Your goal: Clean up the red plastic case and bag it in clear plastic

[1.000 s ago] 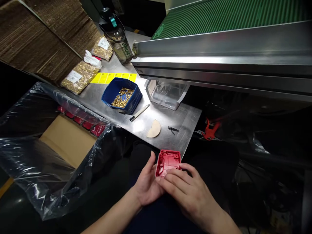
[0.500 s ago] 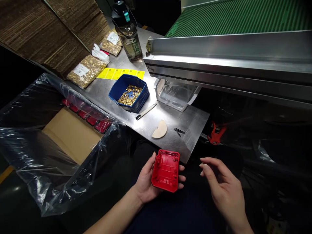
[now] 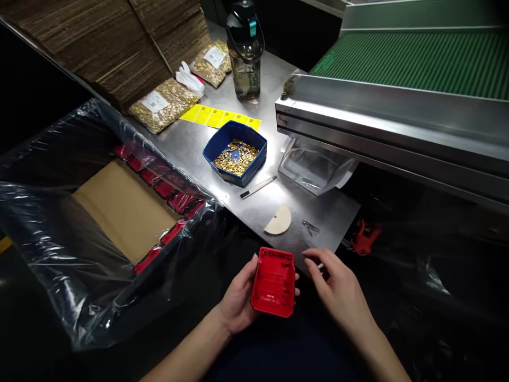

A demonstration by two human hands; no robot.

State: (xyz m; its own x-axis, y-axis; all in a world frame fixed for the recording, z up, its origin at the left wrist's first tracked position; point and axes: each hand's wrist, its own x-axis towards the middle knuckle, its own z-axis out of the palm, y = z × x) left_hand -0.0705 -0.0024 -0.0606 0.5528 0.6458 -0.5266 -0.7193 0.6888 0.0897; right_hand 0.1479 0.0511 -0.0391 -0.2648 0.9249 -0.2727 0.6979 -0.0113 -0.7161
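My left hand grips a red plastic housing by its sides, open side up, just below the front edge of the steel table. To its right my right hand hovers with loosely curled fingers near the table's front corner, apart from the housing; whether it pinches something small I cannot tell. A blue bin of small brass parts stands on the table above the hands.
A plastic-lined carton with rows of red housings sits at left. On the table lie a pen-like tool, a half-round wooden piece, small tweezers, yellow labels, bags of brass parts and a water bottle. A green conveyor runs at right.
My right hand let go of the housing, swung out to the right, then came back toward the table's corner. The left hand tilted the housing. The view shifted so everything sits further right.
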